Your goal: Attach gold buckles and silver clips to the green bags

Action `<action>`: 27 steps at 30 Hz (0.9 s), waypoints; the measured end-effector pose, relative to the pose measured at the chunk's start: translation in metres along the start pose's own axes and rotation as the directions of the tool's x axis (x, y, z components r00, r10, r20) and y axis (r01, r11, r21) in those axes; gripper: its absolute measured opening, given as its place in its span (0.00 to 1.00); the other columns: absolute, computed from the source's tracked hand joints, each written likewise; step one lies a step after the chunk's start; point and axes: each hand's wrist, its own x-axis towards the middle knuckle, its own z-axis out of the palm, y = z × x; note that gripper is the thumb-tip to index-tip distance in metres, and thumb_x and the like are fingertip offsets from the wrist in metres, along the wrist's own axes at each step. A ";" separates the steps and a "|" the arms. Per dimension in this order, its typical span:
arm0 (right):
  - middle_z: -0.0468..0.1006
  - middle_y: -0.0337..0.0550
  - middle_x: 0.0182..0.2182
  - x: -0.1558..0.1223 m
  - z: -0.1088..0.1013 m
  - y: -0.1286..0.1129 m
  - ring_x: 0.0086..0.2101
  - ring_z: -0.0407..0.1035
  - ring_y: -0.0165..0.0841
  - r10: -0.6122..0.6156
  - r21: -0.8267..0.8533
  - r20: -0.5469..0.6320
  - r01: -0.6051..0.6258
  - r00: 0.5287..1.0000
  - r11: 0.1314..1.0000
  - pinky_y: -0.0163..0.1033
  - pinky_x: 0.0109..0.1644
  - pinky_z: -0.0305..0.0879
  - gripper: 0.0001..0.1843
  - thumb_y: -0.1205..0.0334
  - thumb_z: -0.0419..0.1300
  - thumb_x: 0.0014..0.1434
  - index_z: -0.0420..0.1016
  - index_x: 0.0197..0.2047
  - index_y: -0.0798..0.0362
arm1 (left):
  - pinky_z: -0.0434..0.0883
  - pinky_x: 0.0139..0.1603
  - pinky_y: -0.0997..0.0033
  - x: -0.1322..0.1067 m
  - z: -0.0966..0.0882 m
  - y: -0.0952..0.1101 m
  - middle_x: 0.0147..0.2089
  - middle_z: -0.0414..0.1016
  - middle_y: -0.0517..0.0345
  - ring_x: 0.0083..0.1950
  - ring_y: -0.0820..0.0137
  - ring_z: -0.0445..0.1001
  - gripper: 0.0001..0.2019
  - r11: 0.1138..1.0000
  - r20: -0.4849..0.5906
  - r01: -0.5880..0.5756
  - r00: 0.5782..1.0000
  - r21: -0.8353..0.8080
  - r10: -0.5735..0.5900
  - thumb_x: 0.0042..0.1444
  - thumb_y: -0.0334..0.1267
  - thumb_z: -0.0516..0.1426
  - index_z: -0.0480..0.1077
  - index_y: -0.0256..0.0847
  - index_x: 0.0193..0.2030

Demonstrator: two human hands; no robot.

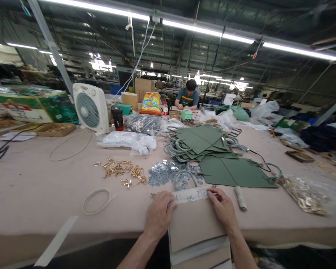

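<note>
Long pale-topped table (42,186), one co-worker (187,96) at its far end, head down. On it: one spread of green fabric panels (235,172), one heap of brass fittings (119,170), one heap of silver fittings (164,172), one loop of white cord (96,201). Tan panel (197,228) lies at the near edge. Left grip (159,215) and right grip (222,209) closed on its top edge, one at each end: an even hold, keeping it square.

Left hand (159,215), right hand (223,209) on tan panel (196,224), brass fittings (120,171) beyond
</note>
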 end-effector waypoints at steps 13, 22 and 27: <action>0.83 0.50 0.41 0.000 -0.001 -0.012 0.39 0.75 0.42 0.019 0.039 -0.076 -0.016 0.997 0.999 0.44 0.44 0.71 0.25 0.41 0.60 0.62 0.81 0.49 0.53 | 0.74 0.57 0.57 0.004 -0.001 -0.003 0.48 0.80 0.56 0.53 0.61 0.76 0.05 0.999 -0.005 0.042 0.999 -0.025 -0.042 0.64 0.35 0.61 0.78 0.48 0.42; 0.84 0.46 0.39 0.049 0.044 -0.078 0.39 0.75 0.41 -0.299 -0.162 0.340 0.369 0.892 0.915 0.42 0.47 0.69 0.12 0.55 0.59 0.64 0.84 0.40 0.47 | 0.73 0.60 0.52 0.003 -0.003 0.000 0.51 0.79 0.54 0.55 0.58 0.75 0.10 0.999 -0.012 -0.025 1.000 0.026 0.025 0.58 0.34 0.64 0.76 0.46 0.46; 0.86 0.44 0.34 0.079 0.067 -0.078 0.37 0.76 0.40 -0.207 -0.303 0.510 0.400 0.835 0.865 0.40 0.45 0.67 0.11 0.67 0.61 0.56 0.86 0.32 0.45 | 0.73 0.61 0.50 0.004 -0.003 0.000 0.54 0.78 0.51 0.58 0.56 0.74 0.15 1.000 -0.006 -0.007 1.000 0.003 0.007 0.54 0.36 0.67 0.75 0.45 0.49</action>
